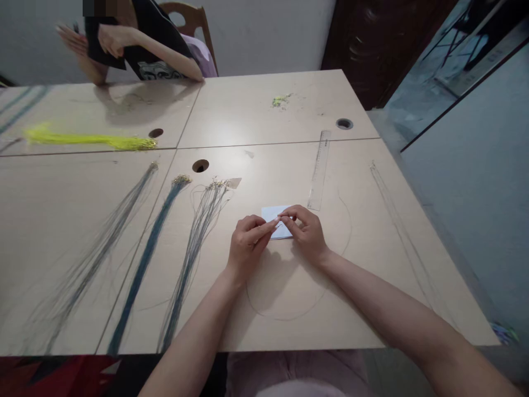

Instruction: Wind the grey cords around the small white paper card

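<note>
Grey thin cord (289, 319), looped on the tabletop (372, 248), pinched near one end between fingertips of left hand (248, 242) and right hand (309, 234), over white paper (268, 213). Seemingly midway through this strand, with cord bundles (151, 251) already gathered leftward. No readable brands or labels; ruler (319, 171) markings too small.

Passage, right: tabletop (356, 161) between ruler (319, 171) and loose strands (387, 194), beyond thin cord loop (289, 320) | Passage, left: narrow gap, blue bundle (149, 251) to nearer grey bundle (193, 251) | Obstacles, left: both these, outer grey bundle (108, 249) | Obstacles, far left: yellow bundle (91, 139), seated person's forearm (167, 54) at edge
</note>
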Motion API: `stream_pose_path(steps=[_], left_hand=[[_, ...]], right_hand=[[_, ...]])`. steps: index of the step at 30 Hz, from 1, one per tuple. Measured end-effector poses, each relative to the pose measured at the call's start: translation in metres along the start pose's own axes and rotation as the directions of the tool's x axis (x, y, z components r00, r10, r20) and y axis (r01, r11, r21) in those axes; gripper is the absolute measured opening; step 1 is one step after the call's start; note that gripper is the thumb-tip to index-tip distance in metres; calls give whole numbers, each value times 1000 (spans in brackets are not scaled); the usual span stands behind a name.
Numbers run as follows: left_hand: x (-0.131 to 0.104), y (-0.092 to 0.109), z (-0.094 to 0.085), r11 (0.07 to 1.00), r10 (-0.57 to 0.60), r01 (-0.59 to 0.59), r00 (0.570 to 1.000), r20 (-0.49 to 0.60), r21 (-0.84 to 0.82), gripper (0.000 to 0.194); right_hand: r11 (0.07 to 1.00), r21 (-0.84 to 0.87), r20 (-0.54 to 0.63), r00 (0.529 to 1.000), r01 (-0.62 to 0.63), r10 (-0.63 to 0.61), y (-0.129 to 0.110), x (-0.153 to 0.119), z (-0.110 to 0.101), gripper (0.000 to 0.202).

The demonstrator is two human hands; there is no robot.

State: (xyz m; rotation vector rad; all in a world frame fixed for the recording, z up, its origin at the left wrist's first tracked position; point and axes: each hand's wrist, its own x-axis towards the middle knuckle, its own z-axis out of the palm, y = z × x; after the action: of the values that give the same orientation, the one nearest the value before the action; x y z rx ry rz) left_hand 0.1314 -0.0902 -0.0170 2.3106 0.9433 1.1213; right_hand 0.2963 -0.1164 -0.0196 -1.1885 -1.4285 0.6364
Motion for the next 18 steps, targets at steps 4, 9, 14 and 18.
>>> stream_pose_path(steps=[4, 9, 14, 18], left_hand=[[-1, 2, 1, 997, -20, 20, 1000, 4, -76, 34], [-1, 3, 1, 996, -19, 20, 1000, 5, -92, 35], [-1, 3, 2, 997, -19, 19, 1000, 6, -78, 33], [-1, 3, 2, 998, -10, 10, 1000, 3, -63, 33]], right_hand=[[997, -41, -17, 998, 58, -59, 0, -1, 0, 10], [994, -57, -12, 995, 95, -96, -1, -1, 0, 10], [993, -60, -12, 995, 100, -101, -3, -1, 0, 10], [995, -48, -20, 996, 89, -90, -4, 0, 1, 10]])
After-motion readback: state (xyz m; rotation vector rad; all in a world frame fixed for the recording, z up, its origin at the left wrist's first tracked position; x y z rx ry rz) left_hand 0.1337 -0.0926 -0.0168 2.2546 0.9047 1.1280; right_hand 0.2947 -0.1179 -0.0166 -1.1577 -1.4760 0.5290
